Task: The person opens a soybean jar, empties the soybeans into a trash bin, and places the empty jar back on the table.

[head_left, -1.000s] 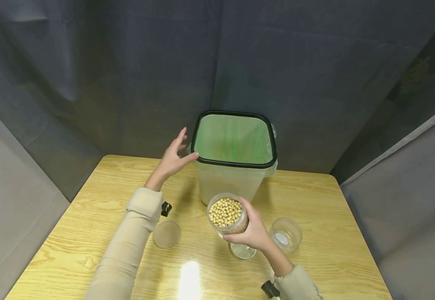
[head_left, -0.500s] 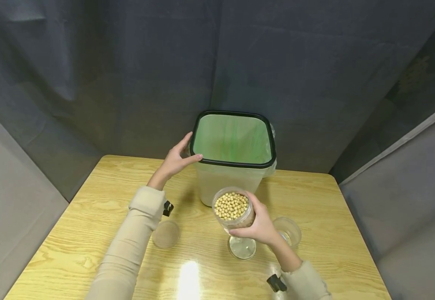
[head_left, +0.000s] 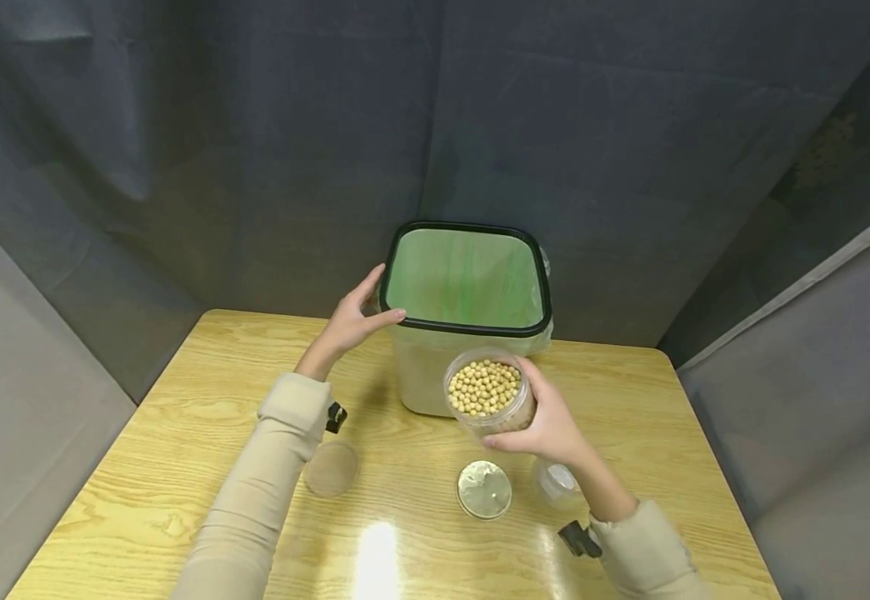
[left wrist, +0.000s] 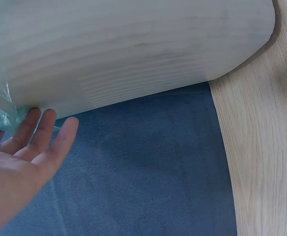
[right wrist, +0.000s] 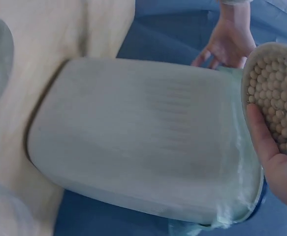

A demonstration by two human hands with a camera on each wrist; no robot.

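Gripping the clear round plastic jar of beige beans [head_left: 486, 390], your right hand [head_left: 547, 425] holds it above the wood-grain table [head_left: 180, 433], while your left hand [head_left: 351, 321] rests straight-fingered on the black-rimmed, green-lined translucent bin [head_left: 435, 367].

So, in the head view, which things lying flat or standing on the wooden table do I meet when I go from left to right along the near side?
Round clear plastic lid → round shiny metal-looking lid → empty clear plastic jar, partly hidden behind the right hand.
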